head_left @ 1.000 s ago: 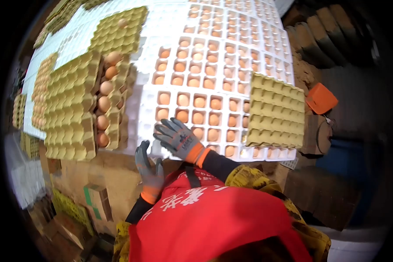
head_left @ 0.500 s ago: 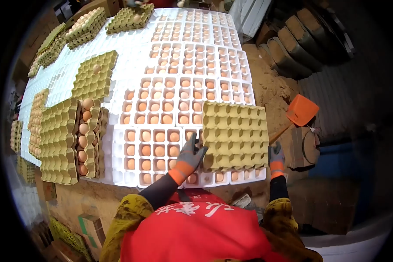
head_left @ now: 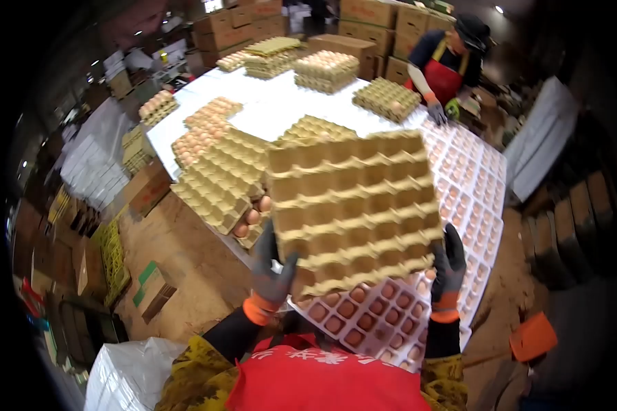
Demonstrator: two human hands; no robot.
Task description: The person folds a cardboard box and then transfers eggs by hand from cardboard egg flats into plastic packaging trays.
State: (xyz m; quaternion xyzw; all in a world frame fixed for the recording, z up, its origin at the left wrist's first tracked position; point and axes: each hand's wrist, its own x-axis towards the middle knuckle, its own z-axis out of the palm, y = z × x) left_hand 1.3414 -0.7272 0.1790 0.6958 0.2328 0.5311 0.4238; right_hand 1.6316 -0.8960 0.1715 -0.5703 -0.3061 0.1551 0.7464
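In front of me, above the table, I hold a tan pulp egg tray (head_left: 356,205) with both gloved hands. Its visible cups have no eggs in them. My left hand (head_left: 273,270) grips the lower left edge, and my right hand (head_left: 449,264) grips the right edge near the bottom corner. Beneath the tray, brown eggs sit in the square cells of a white foam egg tray (head_left: 377,318); the held tray hides part of them. Just left of it is a stack topped by a pulp egg tray (head_left: 219,175), with several eggs (head_left: 250,218) showing at its side.
More egg stacks (head_left: 325,72) stand along the far side of the white-covered table (head_left: 178,130). A co-worker (head_left: 445,65) in a red apron works at the far right. Cardboard boxes (head_left: 236,27) are piled behind. An orange dustpan (head_left: 533,337) lies on the right.
My view has swung left and up, bringing the room and co-worker into sight. The pulp tray has risen between my hands, closer to me and tilted.
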